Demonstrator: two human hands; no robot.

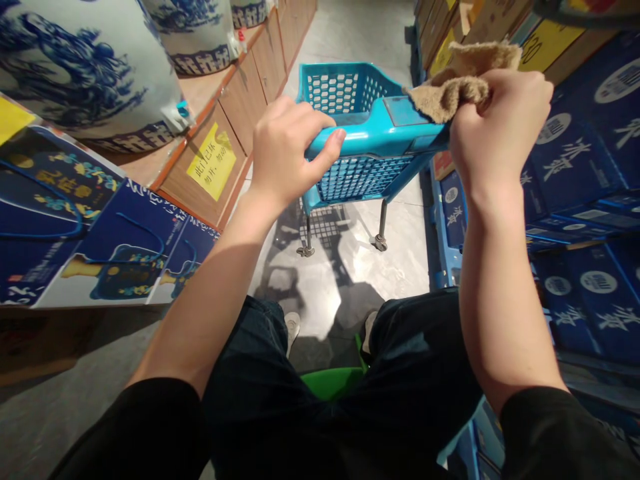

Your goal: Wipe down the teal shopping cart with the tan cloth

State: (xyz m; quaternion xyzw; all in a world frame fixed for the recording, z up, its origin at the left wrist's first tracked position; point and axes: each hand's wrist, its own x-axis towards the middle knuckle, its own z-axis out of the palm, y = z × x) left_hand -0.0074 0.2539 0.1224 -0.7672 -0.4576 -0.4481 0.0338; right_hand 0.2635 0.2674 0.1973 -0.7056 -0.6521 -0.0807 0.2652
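Note:
A blue plastic shopping cart [345,177] with a lattice basket stands in front of me on thin metal legs with casters. Wrapped around the left end of its handle is my left hand [293,143], thumb on top. My right hand [500,127] is closed on a tan cleaning cloth [447,97], which drapes over the right end of the handle. Part of the cloth sticks up above my knuckles. The handle's far right end is hidden behind my right hand and the cloth.
Large blue-and-white porcelain jars [85,67] stand on a wooden cabinet [235,120] at left, behind blue gift bags [120,247]. Stacked blue cartons [585,280] on a blue pallet [443,227] line the right. Something green [333,383] shows between my legs.

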